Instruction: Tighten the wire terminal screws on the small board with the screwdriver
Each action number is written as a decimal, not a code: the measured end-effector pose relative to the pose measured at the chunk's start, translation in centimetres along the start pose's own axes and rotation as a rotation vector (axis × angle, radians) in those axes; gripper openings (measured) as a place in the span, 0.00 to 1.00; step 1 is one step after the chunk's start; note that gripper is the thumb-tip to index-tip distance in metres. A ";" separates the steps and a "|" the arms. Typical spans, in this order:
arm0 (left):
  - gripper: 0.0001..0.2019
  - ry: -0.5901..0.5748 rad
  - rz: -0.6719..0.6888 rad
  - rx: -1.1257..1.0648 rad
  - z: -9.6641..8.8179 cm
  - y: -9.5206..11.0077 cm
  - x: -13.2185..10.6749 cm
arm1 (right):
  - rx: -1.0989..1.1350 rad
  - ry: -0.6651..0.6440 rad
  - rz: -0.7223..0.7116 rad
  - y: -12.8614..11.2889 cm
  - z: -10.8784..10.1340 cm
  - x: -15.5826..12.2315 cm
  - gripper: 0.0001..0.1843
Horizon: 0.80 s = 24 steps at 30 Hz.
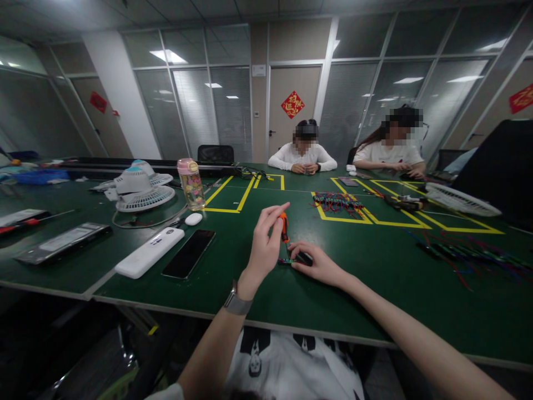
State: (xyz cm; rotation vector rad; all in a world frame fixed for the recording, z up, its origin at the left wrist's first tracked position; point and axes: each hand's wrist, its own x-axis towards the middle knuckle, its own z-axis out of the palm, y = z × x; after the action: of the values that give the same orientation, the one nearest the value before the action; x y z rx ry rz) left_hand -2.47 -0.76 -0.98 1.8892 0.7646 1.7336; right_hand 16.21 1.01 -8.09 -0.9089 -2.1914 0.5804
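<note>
Along the near side of the dark-green tabletop (pixel 233 297), right hand (pixel 318 266) grips a small green circuit board (pixel 285 261); left hand (pixel 264 241) holds an orange-and-black screwdriver (pixel 285 228) over it — judged mid-step (tip contact unclear). Farther: red-and-blue-wired green boards (pixel 478 256) at right, another wired batch (pixel 338 204) inside yellow tape (pixel 347 220) — done or waiting, cannot tell.

Org/blk screwdriver (pixel 285 228), grn table (pixel 233 255), ylw tape (pixel 220 210)
</note>
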 end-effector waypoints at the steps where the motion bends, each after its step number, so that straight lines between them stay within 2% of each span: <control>1: 0.16 -0.045 -0.021 -0.065 0.0 0.1 0.0 | -0.001 0.000 0.000 0.0 0.0 0.0 0.03; 3: 0.16 -0.097 -0.060 -0.137 0.1 0.1 0.1 | -0.007 -0.003 0.002 -0.1 0.0 0.0 0.02; 4: 0.15 -0.085 -0.062 -0.119 0.1 0.0 0.2 | -0.011 -0.005 0.003 -0.1 0.0 0.0 0.02; 8: 0.08 0.093 0.025 0.120 0.0 -0.1 0.1 | -0.018 -0.011 0.006 -0.3 -0.1 0.0 0.02; 10: 0.08 0.116 0.052 0.198 -0.1 -0.1 0.0 | -0.017 -0.010 0.005 -0.4 -0.1 0.1 0.02; 14: 0.15 0.022 0.058 0.165 0.1 0.1 -0.3 | -0.015 -0.010 0.001 -0.4 -0.1 0.1 0.02; 18: 0.15 -0.050 0.010 0.038 0.2 0.1 -0.1 | -0.018 -0.008 -0.001 -0.4 -0.1 0.1 0.02; 24: 0.07 0.100 0.042 0.265 -0.2 0.1 0.4 | -0.010 -0.013 0.003 -0.5 -0.1 0.1 0.02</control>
State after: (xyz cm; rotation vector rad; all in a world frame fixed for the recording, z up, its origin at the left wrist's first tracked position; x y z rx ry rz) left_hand -2.60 -0.58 -0.59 2.0117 1.0452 1.8400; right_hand 16.05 0.79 -7.67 -0.9160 -2.2064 0.5786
